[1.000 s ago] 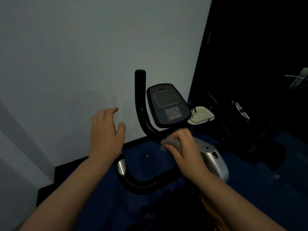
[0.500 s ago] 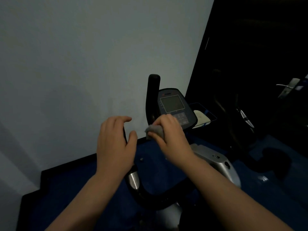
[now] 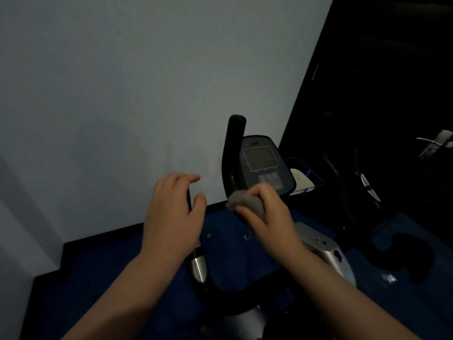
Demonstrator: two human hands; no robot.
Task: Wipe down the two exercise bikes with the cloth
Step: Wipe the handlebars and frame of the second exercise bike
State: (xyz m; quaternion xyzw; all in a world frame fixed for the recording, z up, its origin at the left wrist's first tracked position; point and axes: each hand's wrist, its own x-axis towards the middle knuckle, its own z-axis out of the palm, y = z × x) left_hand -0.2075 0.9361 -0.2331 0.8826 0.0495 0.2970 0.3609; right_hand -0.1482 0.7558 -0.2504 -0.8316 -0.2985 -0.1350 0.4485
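At the centre of the head view, your right hand (image 3: 264, 214) pinches a bunched grey cloth (image 3: 245, 202) against the bend of the exercise bike's right handlebar (image 3: 232, 155). That black bar rises from the cloth toward twelve o'clock, its long axis close to upright, ending in a rounded tip. The cloth sits at the bar's lower bend, so the unwiped length of the bar lies straight up from your right hand. This hand is clearly the nearer one for that stroke.

At two o'clock from the cloth, just beside the bar, stands the console (image 3: 263, 165) with its grey screen tilted toward you. It crowds the bar on the right, so in my judgement an upward wipe could brush it.

Your left hand (image 3: 171, 212) hovers at nine o'clock from the cloth with fingers loosely spread and curved, holding nothing. It hangs over the left handlebar (image 3: 197, 265), whose silver sensor band shows just below your wrist; whether the palm touches it cannot be told.

At three o'clock, well apart in the dark, is a second exercise bike (image 3: 367, 190), dimly seen. Between the two machines lies a pale object (image 3: 301, 179) in a blue-edged holder. A blue floor mat (image 3: 122, 278) lies below, and a pale wall (image 3: 122, 94) stands behind.
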